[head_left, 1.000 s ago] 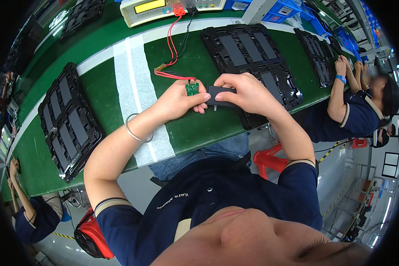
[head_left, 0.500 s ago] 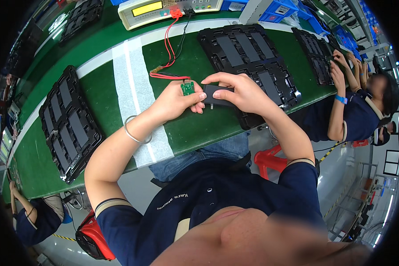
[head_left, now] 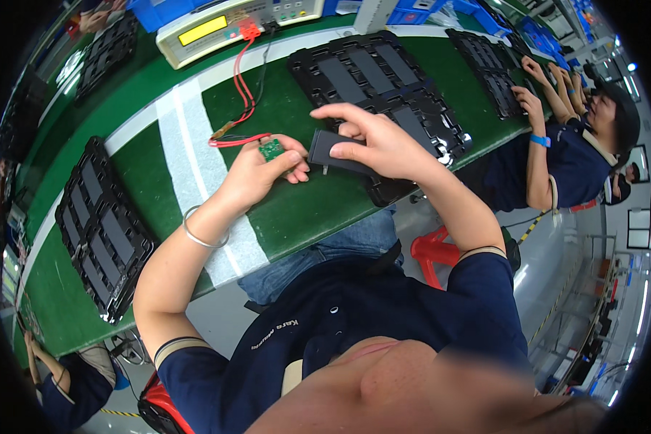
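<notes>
My left hand is closed round a small green circuit board, with red leads running from it. Facing it, my right hand grips a flat black rectangular device between thumb and fingers, its index finger stretched out over the top. A small metal tab sticks out from the device's near edge. A gap separates the device from the board. Just beyond my right hand lies a black moulded tray with dark grey flat pieces in its slots.
The leads reach a bench meter with a yellow display at the back. Another black tray lies at left on the green bench, beside a white strip. At right, a co-worker works by a further tray. Blue bins stand behind.
The whole view has shifted, so the bench things sit further left. My hands have drawn apart: the black device touched or nearly touched the left fingers before, and now a gap shows.
</notes>
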Available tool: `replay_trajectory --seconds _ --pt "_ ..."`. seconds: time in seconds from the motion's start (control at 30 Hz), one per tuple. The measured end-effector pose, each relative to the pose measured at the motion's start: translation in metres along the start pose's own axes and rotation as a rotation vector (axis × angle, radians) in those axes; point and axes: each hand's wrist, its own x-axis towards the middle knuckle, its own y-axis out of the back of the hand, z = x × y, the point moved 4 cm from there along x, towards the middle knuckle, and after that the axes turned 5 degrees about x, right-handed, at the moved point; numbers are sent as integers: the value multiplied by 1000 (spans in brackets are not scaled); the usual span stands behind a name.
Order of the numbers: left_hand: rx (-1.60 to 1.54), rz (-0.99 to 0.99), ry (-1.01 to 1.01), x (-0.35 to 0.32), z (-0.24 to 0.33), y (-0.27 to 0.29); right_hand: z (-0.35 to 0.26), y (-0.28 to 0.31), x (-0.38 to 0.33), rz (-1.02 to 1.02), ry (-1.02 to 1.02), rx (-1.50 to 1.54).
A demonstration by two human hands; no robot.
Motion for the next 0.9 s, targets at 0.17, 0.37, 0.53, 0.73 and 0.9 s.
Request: replay_trajectory --seconds 0.17,0.37,0.53,0.73,0.9 --pt "-23 -23 -8 1 -2 0 26 57 -26 248 -10 177" --pt "-44 -50 -47 3 -3 0 79 131 -61 578 -191 101" --pt "-50 -53 -59 2 -6 0 93 132 -69 648 -299 -212" --pt "-6 -42 -32 2 -6 0 81 126 -71 643 -296 -368" --pt "35 -94 -4 1 -3 -2 74 123 -69 605 -337 -512"
